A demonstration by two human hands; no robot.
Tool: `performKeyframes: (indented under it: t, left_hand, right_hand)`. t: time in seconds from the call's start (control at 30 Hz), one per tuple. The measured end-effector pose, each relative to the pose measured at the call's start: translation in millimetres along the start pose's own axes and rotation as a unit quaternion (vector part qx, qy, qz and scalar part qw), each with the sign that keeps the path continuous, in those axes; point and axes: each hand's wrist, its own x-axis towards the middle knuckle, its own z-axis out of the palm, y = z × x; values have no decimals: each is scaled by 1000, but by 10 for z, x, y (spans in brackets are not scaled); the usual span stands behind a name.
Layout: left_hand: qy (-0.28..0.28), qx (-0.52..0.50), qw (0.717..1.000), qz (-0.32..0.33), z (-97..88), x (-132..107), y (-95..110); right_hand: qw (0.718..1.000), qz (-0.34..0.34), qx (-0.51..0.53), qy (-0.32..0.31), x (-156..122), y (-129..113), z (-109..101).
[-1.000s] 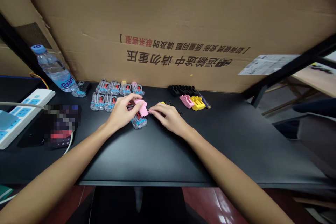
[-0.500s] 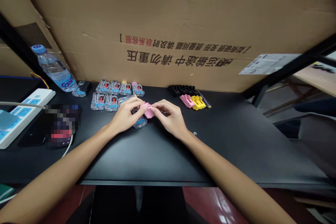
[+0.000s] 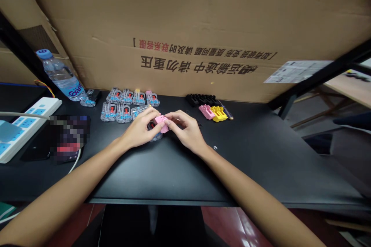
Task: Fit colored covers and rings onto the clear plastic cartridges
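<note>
Left hand (image 3: 138, 131) and right hand (image 3: 185, 131) both pinch pink clip (image 3: 161, 122) above tabletop (image 3: 174, 170), over clear case (image 3: 157, 136). Clip looks light, stiff plastic; grip side faces.

A small pink plastic block (image 3: 161, 122) sits pinched between the fingers (image 3: 150, 117) from both sides. A clear plastic connector with blue ends (image 3: 158, 136) lies just beneath them.

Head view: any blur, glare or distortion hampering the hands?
Head view: wide-angle lens stretches the edges; light is dim and even, only faint sheen on the black table; a pixelated patch masks something at left; the pink piece pinched by left hand and right hand is small but sharp.
</note>
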Motion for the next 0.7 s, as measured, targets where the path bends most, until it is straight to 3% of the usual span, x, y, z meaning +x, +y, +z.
performKeyframes:
  t: [0.27, 0.7]
  left_hand:
    - [-35, 46, 998, 28, -18, -18, 5]
    - [-27, 178, 976, 121, -70, -24, 13]
  right_hand:
    - [996, -47, -36, -61, 39, -10, -104]
    - [991, -111, -54, -51, 0, 10, -38]
